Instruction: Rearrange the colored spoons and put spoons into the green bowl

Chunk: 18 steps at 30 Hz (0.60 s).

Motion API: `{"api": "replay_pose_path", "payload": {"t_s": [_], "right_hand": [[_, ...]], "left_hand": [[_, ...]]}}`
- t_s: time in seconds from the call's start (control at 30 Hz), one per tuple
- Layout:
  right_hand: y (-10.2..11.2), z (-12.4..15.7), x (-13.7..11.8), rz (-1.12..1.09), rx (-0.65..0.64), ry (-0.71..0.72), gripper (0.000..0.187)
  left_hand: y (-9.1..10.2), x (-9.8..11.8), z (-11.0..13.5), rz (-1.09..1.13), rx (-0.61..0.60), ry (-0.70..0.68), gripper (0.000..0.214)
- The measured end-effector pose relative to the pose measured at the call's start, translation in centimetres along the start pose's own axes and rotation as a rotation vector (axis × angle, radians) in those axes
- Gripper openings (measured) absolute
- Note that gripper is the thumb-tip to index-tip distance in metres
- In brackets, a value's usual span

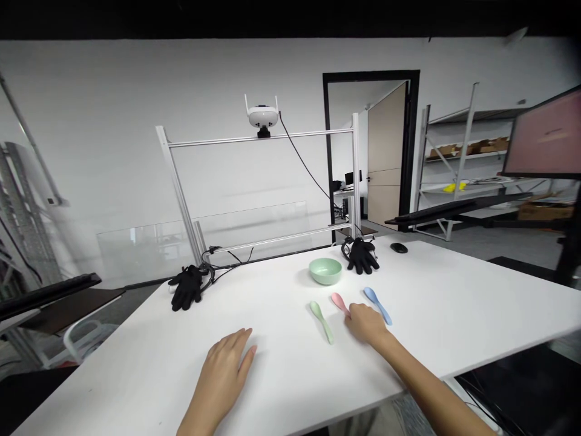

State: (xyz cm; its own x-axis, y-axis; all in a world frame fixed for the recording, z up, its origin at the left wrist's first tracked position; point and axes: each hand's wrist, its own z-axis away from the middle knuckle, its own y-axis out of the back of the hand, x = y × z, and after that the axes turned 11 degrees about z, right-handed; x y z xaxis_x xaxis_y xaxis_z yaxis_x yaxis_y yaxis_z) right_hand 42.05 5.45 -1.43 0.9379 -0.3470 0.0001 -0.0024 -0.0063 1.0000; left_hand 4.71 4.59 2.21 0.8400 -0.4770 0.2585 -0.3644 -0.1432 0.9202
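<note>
My right hand point(365, 323) is closed around the handle of a pink spoon point(339, 302), whose bowl end points away from me on the white table. A green spoon point(322, 322) lies just left of that hand, and a blue spoon point(378, 305) lies to its right. Behind the spoons stands a light green bowl point(325, 271); its inside looks plain from here. Over the left front of the table is my left hand point(226, 365), fingers stretched out and thumb apart, holding nothing.
Black gloves with cables, one point(187, 287) at the back left and one point(362, 255) right of the bowl, lie on the white table point(272, 381). A metal frame point(259, 138) carrying a white camera device point(263, 115) rises behind. A black mouse point(399, 247) sits at the back right.
</note>
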Motion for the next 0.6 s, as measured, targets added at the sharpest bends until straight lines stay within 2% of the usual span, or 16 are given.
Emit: {"api": "replay_pose_path", "payload": {"t_s": [0.17, 0.5, 0.6], "right_hand": [[-0.11, 0.22, 0.04, 0.035, 0.037, 0.017, 0.039], [-0.23, -0.1, 0.06, 0.05, 0.034, 0.006, 0.034], [0.31, 0.17, -0.13, 0.059, 0.09, -0.023, 0.038]], "left_hand": [[0.05, 0.01, 0.02, 0.003, 0.002, 0.003, 0.052], [-0.14, -0.62, 0.26, 0.044, 0.04, -0.007, 0.051], [-0.25, -0.85, 0.22, 0.052, 0.051, -0.008, 0.05]]}}
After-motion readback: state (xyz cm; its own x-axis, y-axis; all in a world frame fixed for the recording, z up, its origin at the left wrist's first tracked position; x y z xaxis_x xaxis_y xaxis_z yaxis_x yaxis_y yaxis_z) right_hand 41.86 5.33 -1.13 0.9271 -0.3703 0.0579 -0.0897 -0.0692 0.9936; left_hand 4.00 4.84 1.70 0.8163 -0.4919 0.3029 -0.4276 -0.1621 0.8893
